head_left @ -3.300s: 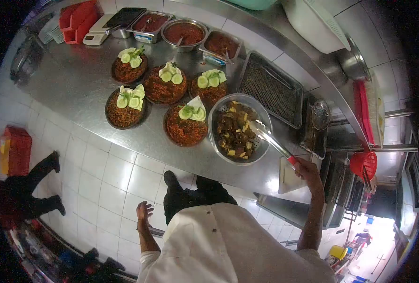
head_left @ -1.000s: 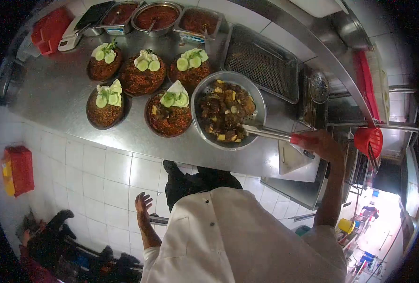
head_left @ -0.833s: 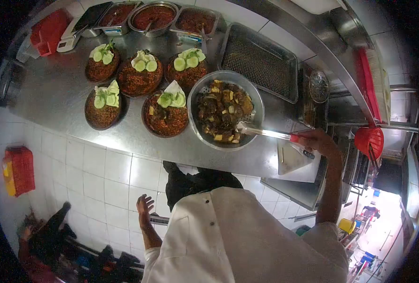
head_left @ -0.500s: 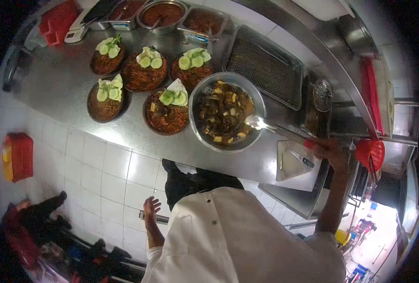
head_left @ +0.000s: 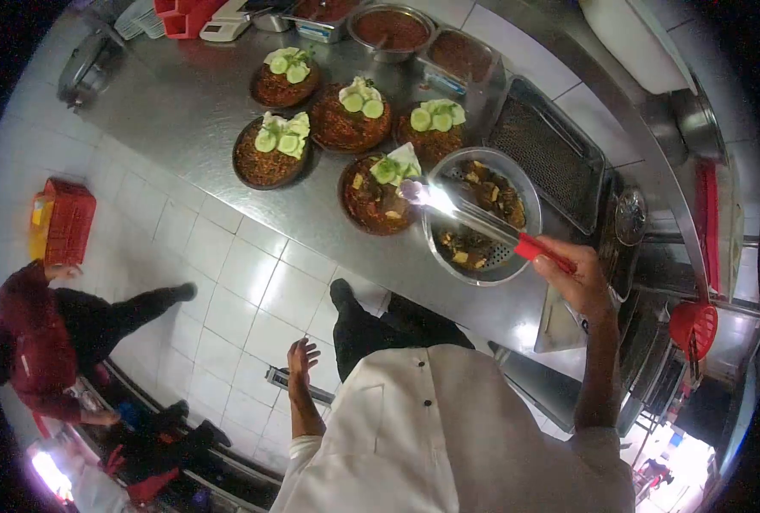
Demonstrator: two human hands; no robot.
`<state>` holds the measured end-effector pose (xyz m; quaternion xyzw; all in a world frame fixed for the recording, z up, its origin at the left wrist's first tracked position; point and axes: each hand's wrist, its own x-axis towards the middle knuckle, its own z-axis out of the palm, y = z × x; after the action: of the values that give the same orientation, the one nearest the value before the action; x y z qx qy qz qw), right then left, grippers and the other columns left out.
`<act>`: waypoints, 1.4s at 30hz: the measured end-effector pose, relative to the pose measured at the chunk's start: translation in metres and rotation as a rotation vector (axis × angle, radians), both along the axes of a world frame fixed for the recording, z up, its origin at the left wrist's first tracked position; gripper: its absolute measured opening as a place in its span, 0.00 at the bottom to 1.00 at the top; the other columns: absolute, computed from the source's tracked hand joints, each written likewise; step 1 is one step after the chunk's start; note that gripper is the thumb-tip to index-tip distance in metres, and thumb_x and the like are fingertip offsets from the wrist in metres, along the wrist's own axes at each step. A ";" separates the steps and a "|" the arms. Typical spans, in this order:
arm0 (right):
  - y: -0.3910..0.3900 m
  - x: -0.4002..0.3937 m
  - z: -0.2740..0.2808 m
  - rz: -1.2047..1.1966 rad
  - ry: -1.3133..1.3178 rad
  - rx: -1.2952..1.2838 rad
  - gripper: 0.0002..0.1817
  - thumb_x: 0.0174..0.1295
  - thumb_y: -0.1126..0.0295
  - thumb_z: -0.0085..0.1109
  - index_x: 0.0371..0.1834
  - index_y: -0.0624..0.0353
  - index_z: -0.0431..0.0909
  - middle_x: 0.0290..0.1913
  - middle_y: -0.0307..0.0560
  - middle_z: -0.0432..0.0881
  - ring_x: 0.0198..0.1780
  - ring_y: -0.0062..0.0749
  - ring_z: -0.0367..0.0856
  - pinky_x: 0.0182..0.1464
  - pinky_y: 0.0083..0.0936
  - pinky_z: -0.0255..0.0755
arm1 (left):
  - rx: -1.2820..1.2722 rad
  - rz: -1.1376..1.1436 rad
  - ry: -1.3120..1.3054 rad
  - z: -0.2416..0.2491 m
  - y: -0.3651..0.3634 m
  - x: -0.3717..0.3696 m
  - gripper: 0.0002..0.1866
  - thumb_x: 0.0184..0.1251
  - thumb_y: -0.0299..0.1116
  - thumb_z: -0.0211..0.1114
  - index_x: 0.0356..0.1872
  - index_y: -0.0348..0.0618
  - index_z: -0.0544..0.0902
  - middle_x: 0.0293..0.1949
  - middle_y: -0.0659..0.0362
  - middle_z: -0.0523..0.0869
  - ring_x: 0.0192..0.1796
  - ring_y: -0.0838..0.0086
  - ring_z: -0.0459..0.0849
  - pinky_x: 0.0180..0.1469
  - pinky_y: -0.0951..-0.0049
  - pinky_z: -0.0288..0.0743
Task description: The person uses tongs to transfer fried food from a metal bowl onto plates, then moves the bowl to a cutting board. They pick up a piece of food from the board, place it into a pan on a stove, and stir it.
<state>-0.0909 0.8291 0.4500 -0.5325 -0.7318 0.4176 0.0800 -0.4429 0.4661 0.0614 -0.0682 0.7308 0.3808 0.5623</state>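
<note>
The left hand (head_left: 301, 355) hangs low at the person's side, fingers loosely spread and holding nothing. The right arm reaches forward, and the right hand (head_left: 578, 278) is wrapped around the red handles of the tongs (head_left: 474, 221). Their metal tips lie across the bowl (head_left: 517, 261) of fried pieces and reach the nearest plate (head_left: 371, 201) of rice; whether they pinch anything cannot be told.

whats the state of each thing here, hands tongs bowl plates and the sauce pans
right hand: gripping the red handle of the tongs
tongs: held over the bowl's rim, tips above the nearest plate
left hand: empty, open, down by the person's side
bowl: partly filled with dark fried pieces
plates: five, each filled and topped with cucumber slices
sauce pans: uncovered, holding red sauce
wire tray: bare
</note>
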 end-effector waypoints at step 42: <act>-0.032 0.053 0.055 0.312 -0.630 0.345 0.20 0.49 0.61 0.66 0.45 0.53 0.79 0.22 0.46 0.79 0.21 0.32 0.79 0.27 0.27 0.72 | -0.121 -0.141 -0.091 -0.025 -0.027 -0.010 0.31 0.62 0.53 0.49 0.59 0.41 0.65 0.48 0.48 0.79 0.43 0.58 0.81 0.46 0.56 0.71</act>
<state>-0.0378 0.7970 0.5047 -0.4956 -0.8523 0.1115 -0.1248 -0.4527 0.4394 0.0366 -0.0678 0.7290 0.2922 0.6153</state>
